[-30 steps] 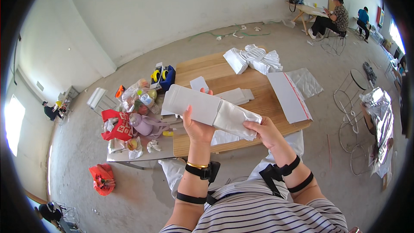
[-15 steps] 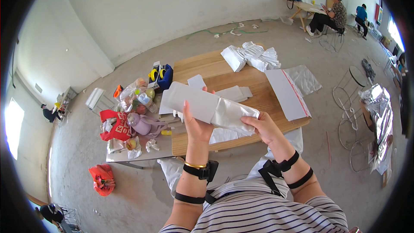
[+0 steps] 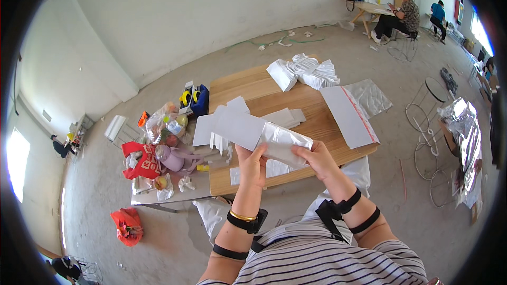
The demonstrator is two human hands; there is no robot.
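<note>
Over the near part of the wooden table (image 3: 240,171) I hold a glossy whitish pouch (image 3: 282,138), with a flat white card (image 3: 238,125) extending from its left end. My left hand (image 3: 252,166) is closed on the near edge where the card meets the pouch, thumb on top and fingers partly hidden underneath. At the pouch's right end, my right hand (image 3: 320,161) pinches it with the thumb on top. Beneath and beyond lie more flat white pieces (image 3: 280,118). How deep the card sits in the pouch cannot be made out.
A pile of white folded pouches (image 3: 306,73) lies at the table's far edge. To the right is a white sheet with a red strip (image 3: 348,116). Bags, a lilac bottle (image 3: 171,158) and tape rolls (image 3: 196,95) crowd the left. Wire stools (image 3: 422,113) stand at right.
My left hand has shifted its grip down to the near edge, its thumb now by the pouch's opening. My right hand has moved slightly left and farther onto the pouch.
</note>
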